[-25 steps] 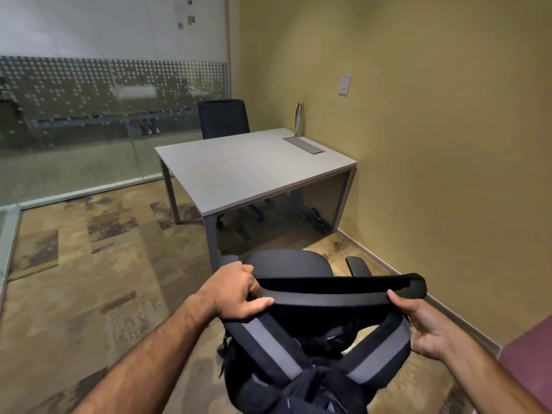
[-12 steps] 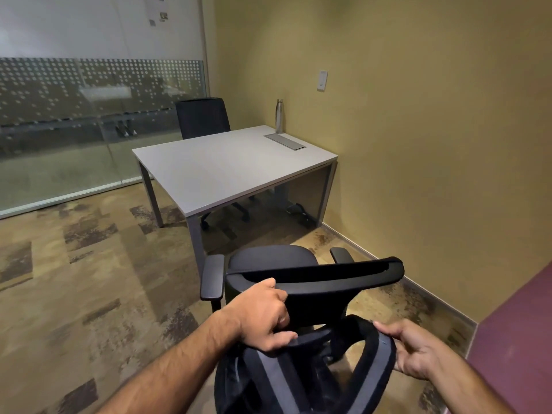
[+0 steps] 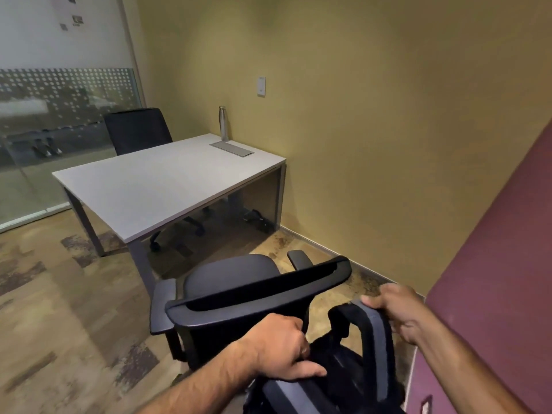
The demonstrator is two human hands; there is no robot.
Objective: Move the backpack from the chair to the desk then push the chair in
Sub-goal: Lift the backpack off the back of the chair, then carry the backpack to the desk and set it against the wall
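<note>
A black backpack [image 3: 343, 372] with grey shoulder straps hangs low in front of me, behind the backrest of a black office chair [image 3: 239, 294]. My left hand [image 3: 280, 348] grips its left strap near the top. My right hand [image 3: 397, 312] holds the top of the right strap. The bag is off the chair; the chair's seat is bare. The chair stands pulled back from the near side of a white desk [image 3: 149, 186]. The lower part of the backpack is cut off by the frame's bottom edge.
A steel bottle [image 3: 223, 123] and a grey cable flap [image 3: 231, 149] sit at the desk's far right. A second black chair [image 3: 137, 130] stands behind the desk. A yellow wall is to the right, a maroon panel [image 3: 493, 294] at near right, frosted glass to the left.
Both hands have lifted the backpack's straps off the chair's backrest and pulled the bag back and to the right. The view has swung right.
</note>
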